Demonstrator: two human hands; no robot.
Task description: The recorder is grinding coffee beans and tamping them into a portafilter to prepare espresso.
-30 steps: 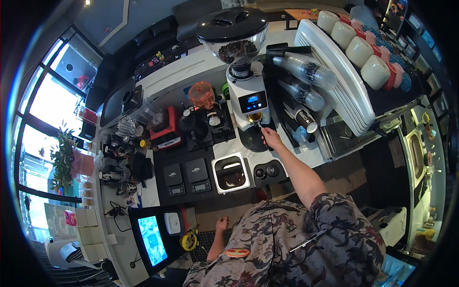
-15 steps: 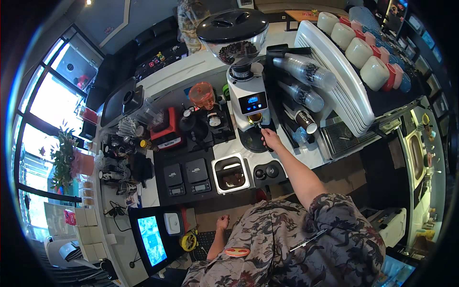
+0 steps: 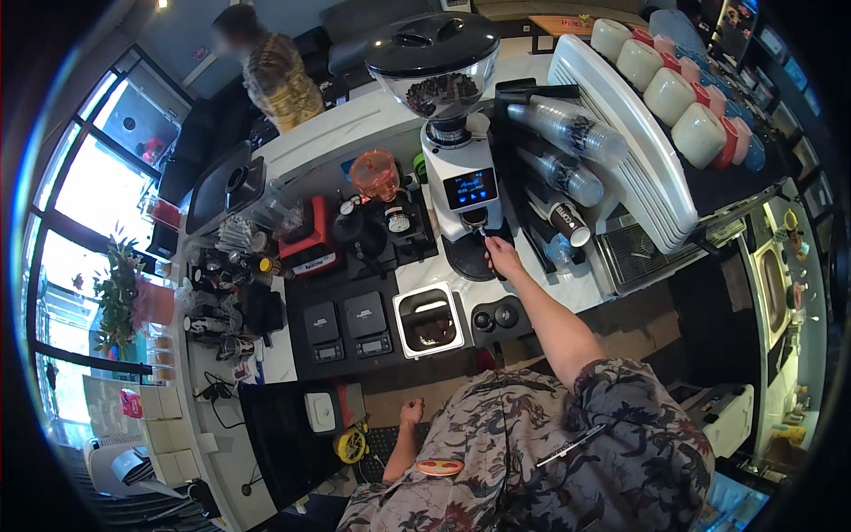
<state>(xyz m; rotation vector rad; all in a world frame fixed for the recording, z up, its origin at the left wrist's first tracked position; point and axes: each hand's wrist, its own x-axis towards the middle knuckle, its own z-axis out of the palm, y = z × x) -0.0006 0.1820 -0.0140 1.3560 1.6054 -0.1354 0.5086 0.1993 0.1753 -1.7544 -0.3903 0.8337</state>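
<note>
My right hand (image 3: 504, 258) is closed around the handle of a portafilter (image 3: 477, 220), whose basket sits under the spout of a white coffee grinder (image 3: 461, 168). The basket looks dark inside, though too small to make out its contents. Above, the grinder's clear hopper (image 3: 443, 93) holds dark coffee beans under a black lid, and its screen is lit. A black mat (image 3: 470, 259) lies below the portafilter. My left hand (image 3: 411, 411) hangs low by my side with its fingers curled in, and nothing shows in it.
A steel bin (image 3: 406, 344) and a black tamping stand (image 3: 496, 321) line the counter's front. Two black scales (image 3: 369, 324) are to the left. Stacked plastic cups (image 3: 567, 129) and a white espresso machine (image 3: 620, 133) stand right. Another person (image 3: 279, 75) is beyond the counter.
The grinder's screen shows a different display, and the basket looks darker. At lower left, the monitor has gone dark. The other person has moved left. My hands have hardly moved.
</note>
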